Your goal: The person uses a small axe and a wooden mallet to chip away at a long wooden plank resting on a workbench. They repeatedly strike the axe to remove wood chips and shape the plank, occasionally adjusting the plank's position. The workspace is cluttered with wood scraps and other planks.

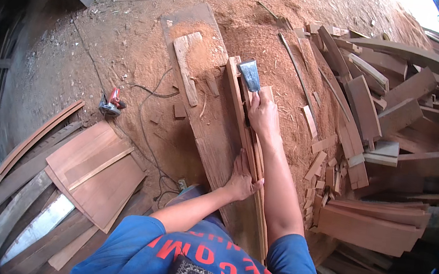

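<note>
My right hand [263, 116] grips the handle of a hatchet with a grey steel head [249, 74]. The blade rests near the far end of a long narrow reddish wood strip [237, 98]. This strip stands on edge on a wide weathered plank [210, 136]. My left hand [241, 177] presses on the strip nearer to me, fingers spread over its side. A short pale board [186, 67] lies on the plank's far end, dusted with sawdust.
Sawdust covers the ground. A heap of cut wood pieces [380, 118] fills the right side. Flat boards [94, 171] and curved slats [38, 137] lie at left. A red power tool [111, 104] with a cable sits on the ground at left.
</note>
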`<control>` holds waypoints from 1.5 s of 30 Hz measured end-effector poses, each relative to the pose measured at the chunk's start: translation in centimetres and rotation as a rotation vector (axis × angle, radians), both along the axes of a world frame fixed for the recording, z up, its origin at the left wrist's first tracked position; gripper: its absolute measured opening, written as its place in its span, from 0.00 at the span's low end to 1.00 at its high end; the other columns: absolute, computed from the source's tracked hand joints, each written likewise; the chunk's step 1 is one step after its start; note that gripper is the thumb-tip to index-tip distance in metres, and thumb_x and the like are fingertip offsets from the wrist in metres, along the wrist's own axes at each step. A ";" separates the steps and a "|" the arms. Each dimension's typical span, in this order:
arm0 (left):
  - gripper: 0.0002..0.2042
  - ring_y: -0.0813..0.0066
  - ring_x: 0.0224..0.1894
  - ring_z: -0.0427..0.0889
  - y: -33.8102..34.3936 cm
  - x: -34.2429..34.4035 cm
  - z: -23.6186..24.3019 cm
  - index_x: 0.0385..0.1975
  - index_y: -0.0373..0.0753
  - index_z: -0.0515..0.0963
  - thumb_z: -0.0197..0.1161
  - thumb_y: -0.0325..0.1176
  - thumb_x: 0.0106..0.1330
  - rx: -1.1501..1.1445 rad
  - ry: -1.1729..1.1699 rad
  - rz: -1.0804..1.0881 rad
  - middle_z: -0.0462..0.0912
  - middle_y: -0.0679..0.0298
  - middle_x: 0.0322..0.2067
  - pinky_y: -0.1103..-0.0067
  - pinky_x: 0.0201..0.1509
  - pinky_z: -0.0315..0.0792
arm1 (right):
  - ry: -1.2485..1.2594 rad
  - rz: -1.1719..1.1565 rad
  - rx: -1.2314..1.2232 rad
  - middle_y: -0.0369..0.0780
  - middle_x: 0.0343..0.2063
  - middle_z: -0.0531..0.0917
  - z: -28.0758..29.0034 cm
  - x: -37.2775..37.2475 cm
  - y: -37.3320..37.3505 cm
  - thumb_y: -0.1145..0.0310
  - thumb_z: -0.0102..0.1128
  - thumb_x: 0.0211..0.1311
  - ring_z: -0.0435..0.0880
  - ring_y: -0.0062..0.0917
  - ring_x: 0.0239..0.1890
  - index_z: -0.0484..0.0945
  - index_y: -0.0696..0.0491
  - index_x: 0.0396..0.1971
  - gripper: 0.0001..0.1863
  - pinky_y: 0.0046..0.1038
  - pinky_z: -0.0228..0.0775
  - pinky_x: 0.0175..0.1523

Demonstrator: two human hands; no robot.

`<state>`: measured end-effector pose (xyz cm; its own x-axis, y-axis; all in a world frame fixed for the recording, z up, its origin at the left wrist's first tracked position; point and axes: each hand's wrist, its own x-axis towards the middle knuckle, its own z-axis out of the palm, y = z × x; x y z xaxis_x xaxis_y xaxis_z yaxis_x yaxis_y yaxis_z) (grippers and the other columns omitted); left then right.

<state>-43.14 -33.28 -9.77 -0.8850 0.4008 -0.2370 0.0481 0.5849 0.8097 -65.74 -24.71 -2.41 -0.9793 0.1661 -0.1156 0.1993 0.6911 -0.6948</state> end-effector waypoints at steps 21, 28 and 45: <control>0.55 0.42 0.78 0.43 -0.8 -1.4 1.8 0.77 0.27 0.36 0.69 0.48 0.65 0.332 -0.645 -0.176 0.35 0.38 0.78 0.58 0.82 0.43 | -0.305 -0.069 0.003 0.66 0.33 0.84 2.0 0.6 -6.7 0.59 0.43 0.81 0.84 0.65 0.39 0.73 0.63 0.43 0.19 0.60 0.76 0.46; 0.50 0.48 0.77 0.47 -1.9 -0.1 -1.4 0.76 0.30 0.47 0.69 0.53 0.66 0.340 -0.522 -0.136 0.45 0.43 0.77 0.61 0.81 0.45 | -0.277 -0.116 -0.001 0.65 0.36 0.85 1.5 0.0 -8.6 0.57 0.44 0.80 0.85 0.63 0.42 0.73 0.62 0.48 0.20 0.60 0.75 0.50; 0.45 0.51 0.71 0.58 0.4 -0.3 3.8 0.79 0.39 0.46 0.60 0.54 0.70 0.989 -0.763 0.463 0.59 0.47 0.70 0.61 0.76 0.55 | -0.429 -0.109 -0.425 0.45 0.30 0.82 10.7 15.5 -1.1 0.62 0.50 0.80 0.83 0.28 0.29 0.64 0.49 0.72 0.24 0.34 0.77 0.36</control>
<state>-43.47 -32.85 -5.95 -0.7622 0.3903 -0.5164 -0.6466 -0.4217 0.6357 -50.25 -25.77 8.26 -0.8110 0.1154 -0.5735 0.5758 0.3312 -0.7475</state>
